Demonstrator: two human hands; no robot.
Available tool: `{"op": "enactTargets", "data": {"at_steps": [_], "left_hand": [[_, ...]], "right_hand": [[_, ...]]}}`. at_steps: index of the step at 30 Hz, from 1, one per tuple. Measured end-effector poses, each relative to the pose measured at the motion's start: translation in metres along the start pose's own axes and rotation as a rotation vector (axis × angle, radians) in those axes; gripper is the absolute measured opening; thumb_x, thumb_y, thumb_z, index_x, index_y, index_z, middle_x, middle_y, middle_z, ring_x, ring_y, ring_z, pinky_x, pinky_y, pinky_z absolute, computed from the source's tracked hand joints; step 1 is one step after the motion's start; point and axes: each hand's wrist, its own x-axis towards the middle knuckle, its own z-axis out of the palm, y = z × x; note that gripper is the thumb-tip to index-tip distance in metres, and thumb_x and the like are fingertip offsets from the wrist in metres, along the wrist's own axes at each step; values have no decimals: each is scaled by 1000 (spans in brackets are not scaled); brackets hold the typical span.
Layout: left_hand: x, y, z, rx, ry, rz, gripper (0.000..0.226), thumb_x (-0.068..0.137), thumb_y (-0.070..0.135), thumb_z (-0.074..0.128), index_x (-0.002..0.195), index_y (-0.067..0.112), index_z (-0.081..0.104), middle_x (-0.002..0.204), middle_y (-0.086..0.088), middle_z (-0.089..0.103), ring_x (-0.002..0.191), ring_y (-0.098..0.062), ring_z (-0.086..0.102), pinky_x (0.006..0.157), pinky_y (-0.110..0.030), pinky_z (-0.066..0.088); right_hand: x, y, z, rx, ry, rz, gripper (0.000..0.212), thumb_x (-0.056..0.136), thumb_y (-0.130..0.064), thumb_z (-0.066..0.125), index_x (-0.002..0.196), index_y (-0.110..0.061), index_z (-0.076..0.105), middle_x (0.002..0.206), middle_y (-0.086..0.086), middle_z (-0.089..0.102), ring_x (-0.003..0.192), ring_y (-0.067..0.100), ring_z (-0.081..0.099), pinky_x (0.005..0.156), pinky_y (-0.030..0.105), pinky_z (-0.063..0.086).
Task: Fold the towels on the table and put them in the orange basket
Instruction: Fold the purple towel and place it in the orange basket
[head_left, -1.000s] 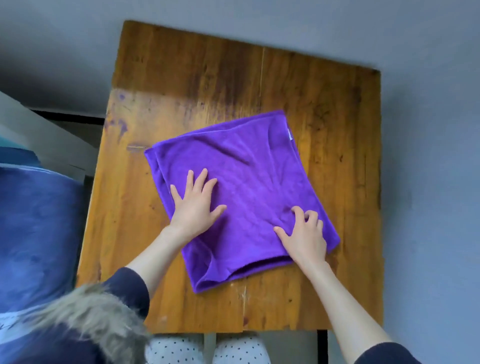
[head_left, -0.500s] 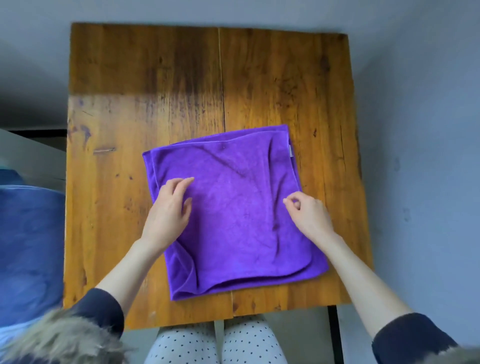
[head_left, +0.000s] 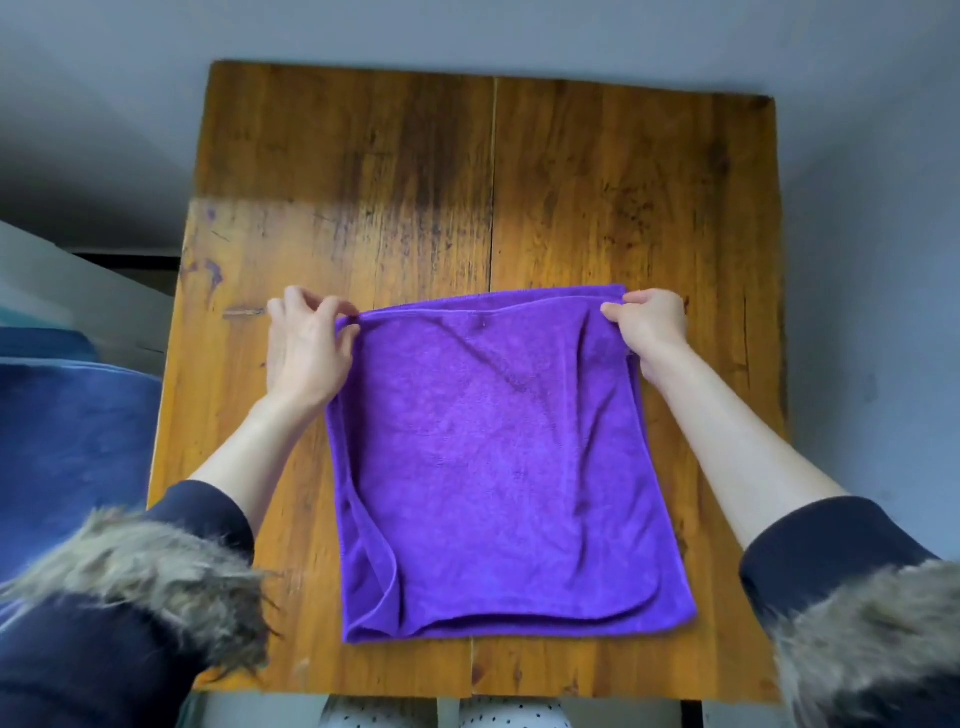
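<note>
Both hands pinch the far edge of the purple towel (head_left: 498, 467), one at each far corner. The left hand (head_left: 306, 353) holds the far left corner between the thumb and the curled fingers, with the back of the hand turned up and the wrist lying over the left border of the cloth. The right hand (head_left: 649, 327) grips the far right corner in the same way, its fingers bent around the hem and its thumb pointing toward the middle. Between the two hands the far edge is stretched almost straight, and a second layer shows just behind it, so the towel is already folded at least once. The rest of the cloth lies flat on the wooden table (head_left: 597, 208), in the near half of the top, a little nearer the right edge than the left one. Its near border runs along the near edge of the table, and at the near left corner of the towel the layers open a little and make a loose fold. The far half of the table shows bare wood with dark marks and a seam running from far to near. Dark sleeves with fur cuffs (head_left: 156, 571) cover both forearms near the bottom corners of the view. Something blue (head_left: 72, 441) stands beside the left edge of the table.
</note>
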Motion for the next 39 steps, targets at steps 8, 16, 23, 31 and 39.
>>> {"op": "enactTargets", "data": {"at_steps": [8, 16, 23, 31, 39], "left_hand": [[1, -23, -7, -440, -133, -250, 10, 86, 23, 64, 81, 17, 59, 81, -2, 60, 78, -20, 54, 73, -29, 38], [9, -29, -6, -494, -73, -366, 8, 86, 23, 64, 85, 16, 63, 83, -3, 63, 73, -17, 52, 71, -29, 39], [21, -25, 2, -295, -110, -218, 17, 84, 18, 67, 96, 8, 62, 98, -5, 48, 80, -18, 51, 81, -19, 36], [25, -26, -3, -180, -184, -23, 18, 84, 8, 64, 101, 5, 59, 90, -8, 47, 96, -32, 46, 84, -37, 36], [17, -29, 3, -183, -186, -57, 14, 90, 10, 58, 99, 0, 58, 104, -21, 47, 104, -35, 43, 93, -41, 36]], "right_hand": [[5, -6, -15, 151, -24, -1, 21, 83, -9, 66, 103, -6, 66, 102, 10, 65, 90, 21, 62, 70, 26, 50], [19, -10, -12, -3, -38, -132, 30, 84, -10, 65, 114, -13, 62, 110, 10, 65, 101, 23, 61, 87, 30, 50], [32, -14, -10, -149, -121, -190, 32, 83, -19, 68, 113, -14, 63, 110, 9, 67, 106, 26, 60, 99, 41, 46], [34, -21, -7, -491, -84, -384, 23, 86, -14, 65, 108, -7, 64, 108, 15, 65, 105, 30, 57, 87, 29, 44], [37, -24, -11, -675, -188, -526, 13, 88, -14, 62, 98, -6, 62, 108, 16, 57, 92, 25, 52, 75, 27, 38]]}}
